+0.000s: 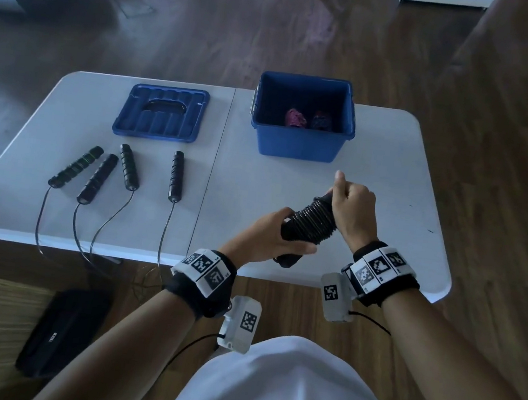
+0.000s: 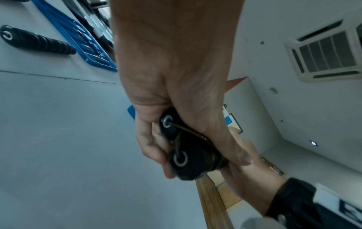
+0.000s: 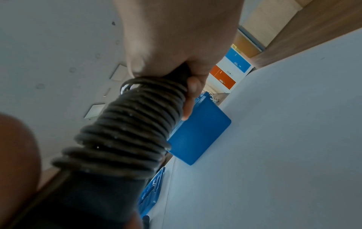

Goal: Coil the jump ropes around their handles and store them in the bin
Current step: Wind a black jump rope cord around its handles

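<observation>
Both hands hold a black jump rope (image 1: pixel 311 220) above the table's near edge, its cord wound in tight turns (image 3: pixel 129 130) around the paired handles (image 2: pixel 179 156). My left hand (image 1: pixel 271 237) grips the lower handle ends. My right hand (image 1: pixel 353 204) grips the upper end just past the coil. A blue bin (image 1: pixel 300 137) stands behind them, with a pink bundle (image 1: pixel 295 118) and a dark bundle (image 1: pixel 321 120) inside. Two uncoiled black ropes lie at the left, handles (image 1: pixel 128 167) on the table and cords (image 1: pixel 106 223) hanging over the front edge.
The blue bin lid (image 1: pixel 162 112) lies upside down at the back left of the white folding table (image 1: pixel 291 183). A black bag (image 1: pixel 63 331) sits on the floor below the table's front left. Wooden floor surrounds the table.
</observation>
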